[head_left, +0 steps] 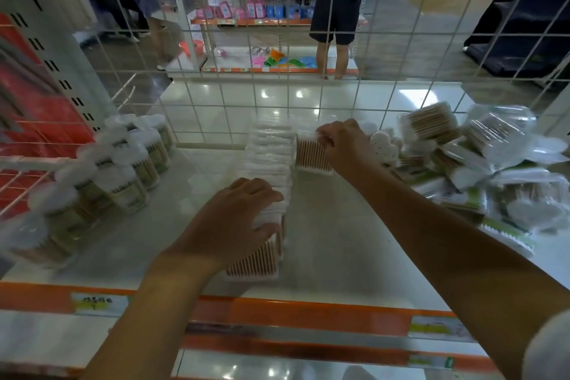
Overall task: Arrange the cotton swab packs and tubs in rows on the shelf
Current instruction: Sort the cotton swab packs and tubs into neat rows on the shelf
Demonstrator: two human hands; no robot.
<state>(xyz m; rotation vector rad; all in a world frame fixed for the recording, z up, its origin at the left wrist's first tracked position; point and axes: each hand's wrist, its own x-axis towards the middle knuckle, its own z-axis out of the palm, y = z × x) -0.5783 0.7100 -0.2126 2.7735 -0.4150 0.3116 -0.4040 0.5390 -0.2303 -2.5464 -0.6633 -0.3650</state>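
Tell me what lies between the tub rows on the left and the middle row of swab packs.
Nothing: in the head view the white shelf is bare between the tubs and the pack row that the left hand grips.

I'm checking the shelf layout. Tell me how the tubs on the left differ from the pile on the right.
The tubs stand upright in two neat rows running front to back; the pile is a loose heap of packs lying at all angles. The tubs are round with white lids; the pile's packs are flat and wrapped in clear plastic. Neither hand touches either. Both hold cotton swabs and sit on the same shelf.
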